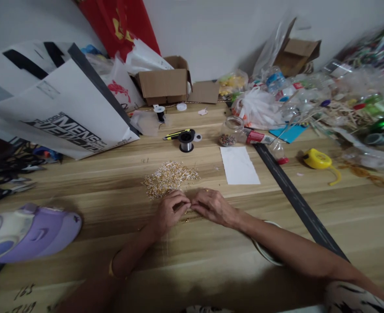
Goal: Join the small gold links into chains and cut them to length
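My left hand [170,211] and my right hand [213,208] meet low over the wooden table [113,208], fingertips nearly touching. Both are closed in a pinch; what lies between the fingertips is too small to make out. Just beyond them spreads a pile of small gold and silver beads [168,177]. A thin beaded strand [187,220] lies under and in front of the hands, partly hidden by them. Faint clear threads run down from near my left hand toward the table's front.
Behind the beads stand a wire spool [186,142], a yellow cutter [175,134] and a glass jar [231,131]. White paper [240,165] and a yellow tape measure [317,159] lie right; a purple iron-like device [35,232] and a large paper bag [64,104] are left.
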Tool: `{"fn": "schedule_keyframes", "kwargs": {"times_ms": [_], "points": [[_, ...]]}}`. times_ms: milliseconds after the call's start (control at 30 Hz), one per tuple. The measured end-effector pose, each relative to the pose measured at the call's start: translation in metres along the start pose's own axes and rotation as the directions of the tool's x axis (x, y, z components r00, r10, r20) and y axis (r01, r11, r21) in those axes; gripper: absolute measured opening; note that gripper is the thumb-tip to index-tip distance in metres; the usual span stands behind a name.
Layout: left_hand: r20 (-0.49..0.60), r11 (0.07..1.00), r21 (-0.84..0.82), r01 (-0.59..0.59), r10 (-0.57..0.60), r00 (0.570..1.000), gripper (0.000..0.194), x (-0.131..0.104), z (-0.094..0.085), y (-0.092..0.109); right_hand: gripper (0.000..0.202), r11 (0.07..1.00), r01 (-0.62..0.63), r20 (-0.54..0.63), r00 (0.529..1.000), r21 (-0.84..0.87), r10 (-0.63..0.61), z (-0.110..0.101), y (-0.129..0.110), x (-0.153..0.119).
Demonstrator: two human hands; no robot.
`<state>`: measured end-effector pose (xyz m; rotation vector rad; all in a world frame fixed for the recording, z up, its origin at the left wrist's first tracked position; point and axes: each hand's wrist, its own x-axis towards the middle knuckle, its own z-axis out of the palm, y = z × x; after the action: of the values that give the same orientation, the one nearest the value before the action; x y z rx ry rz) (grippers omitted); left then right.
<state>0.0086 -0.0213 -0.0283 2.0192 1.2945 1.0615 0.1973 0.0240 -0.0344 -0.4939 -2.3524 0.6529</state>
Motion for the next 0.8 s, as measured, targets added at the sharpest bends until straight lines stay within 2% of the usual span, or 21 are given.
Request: {"fn": "schedule_keyframes", "kwargs": {"times_ms": [167, 267, 333, 400, 500, 600, 700, 800], "points": [[0.05, 0.998, 0.066, 0.019, -0.022, 0.999, 0.012, 0.0, -0.004, 0.003, 0.016, 0.999, -0.045, 0.025, 0.999, 0.026, 0.044, 0.0, -0.003, -0.001], [0.044, 0.994, 0.101, 0.041, -0.045, 0.998, 0.012, -0.001, -0.005, 0.004, 0.02, 0.965, -0.186, 0.045, 0.982, 0.184, 0.181, -0.005, -0.007, 0.002], [0.041, 0.993, 0.108, 0.04, -0.045, 0.998, 0.012, -0.001, -0.006, 0.004, 0.025, 0.873, -0.329, 0.043, 0.94, 0.36, 0.337, -0.011, -0.007, 0.006], [0.043, 0.994, 0.104, 0.031, -0.036, 0.998, 0.012, -0.002, -0.007, 0.004, 0.031, 0.753, -0.407, 0.01, 0.883, 0.517, 0.47, -0.018, -0.003, 0.01], [0.04, 0.994, 0.103, 0.031, -0.035, 0.999, 0.012, -0.002, -0.007, 0.003, 0.039, 0.571, -0.389, -0.011, 0.819, 0.722, 0.573, -0.026, 0.01, 0.015], [0.003, 0.993, 0.115, 0.028, -0.029, 1.0, 0.014, -0.003, -0.007, 0.001, 0.04, 0.409, -0.373, 0.013, 0.752, 0.833, 0.659, -0.031, 0.02, 0.018], [-0.025, 0.993, 0.119, 0.02, -0.018, 1.0, 0.013, -0.004, -0.007, 0.0, 0.037, 0.348, -0.365, 0.032, 0.728, 0.863, 0.685, -0.036, 0.023, 0.019], [-0.017, 0.992, 0.121, 0.022, -0.02, 1.0, 0.013, -0.004, -0.008, 0.001, 0.036, 0.364, -0.391, 0.046, 0.732, 0.845, 0.68, -0.044, 0.018, 0.018]]}}
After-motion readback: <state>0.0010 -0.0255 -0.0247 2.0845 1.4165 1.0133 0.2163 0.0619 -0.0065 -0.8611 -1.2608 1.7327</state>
